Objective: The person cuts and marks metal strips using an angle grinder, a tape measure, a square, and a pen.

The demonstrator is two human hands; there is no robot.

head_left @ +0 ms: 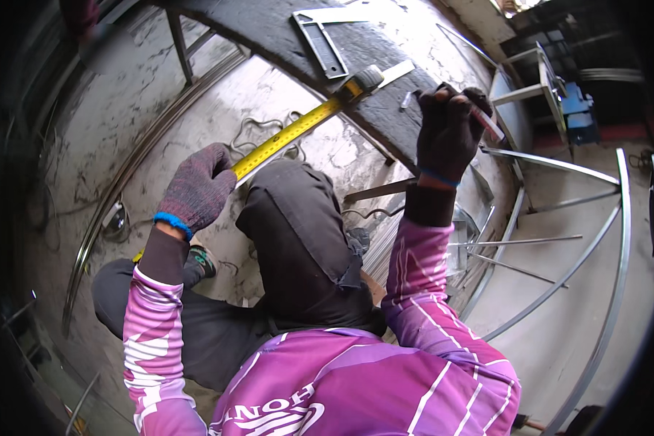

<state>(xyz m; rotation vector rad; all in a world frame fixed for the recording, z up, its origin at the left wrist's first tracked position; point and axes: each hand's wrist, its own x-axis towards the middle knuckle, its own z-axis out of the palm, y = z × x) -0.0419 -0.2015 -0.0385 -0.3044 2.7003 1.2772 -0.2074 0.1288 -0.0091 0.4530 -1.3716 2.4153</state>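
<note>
Left hand [196, 189]: my fingers grip the tape [291, 136], which runs straight past the worktop [392, 109]'s near edge, its case [362, 81] at that edge. Right hand [449, 134]: fingers curled round a slim stick [490, 125] (pen-like), near the right end. Square [322, 47]: lying toward the far edge.

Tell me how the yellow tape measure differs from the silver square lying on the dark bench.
The tape measure shows a yellow blade, while the square is silver-grey. The tape measure stretches out in one long strip; the square has two arms meeting at a corner. The left hand grips the tape measure's end, whereas no hand touches the square. Both are measuring tools.
</note>
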